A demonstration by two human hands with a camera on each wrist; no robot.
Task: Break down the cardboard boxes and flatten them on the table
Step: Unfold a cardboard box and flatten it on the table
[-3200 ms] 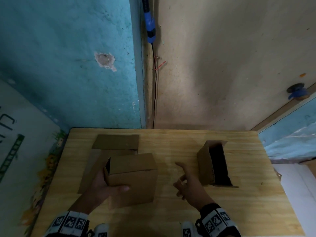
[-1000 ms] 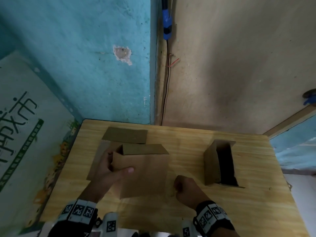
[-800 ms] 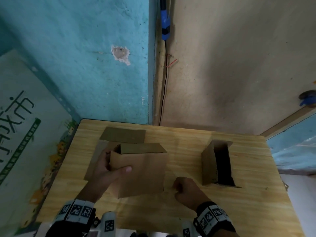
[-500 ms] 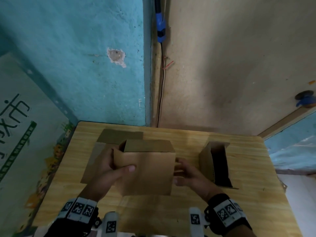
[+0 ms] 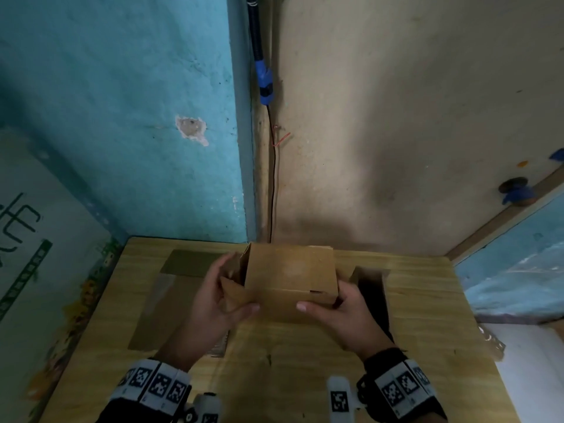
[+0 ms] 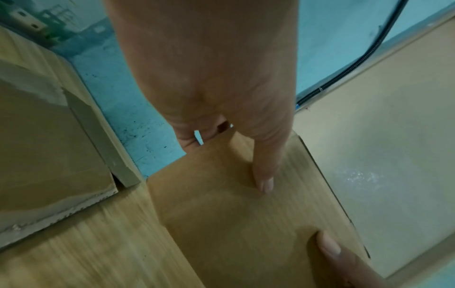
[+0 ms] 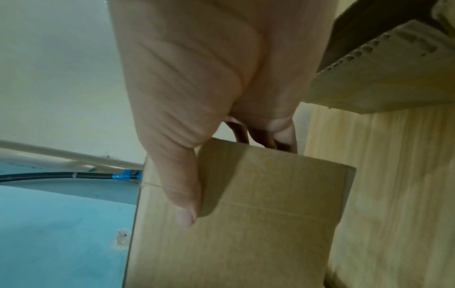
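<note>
A plain brown cardboard box is held up over the middle of the wooden table, at the centre of the head view. The left hand grips its left end, thumb on the near face and fingers curled round an opened end flap. The right hand grips the right end the same way, thumb flat on the near face and fingers wrapped behind. No print or label shows on the box.

Left of it, a flattened cardboard piece lies on the table. To the right, just behind the right hand, a second cardboard box stands open, its inside dark.

At the left edge of the frame leans a pale printed board with large dark characters, cut off and not readable. Both wrists wear bands with black-and-white square markers.
</note>
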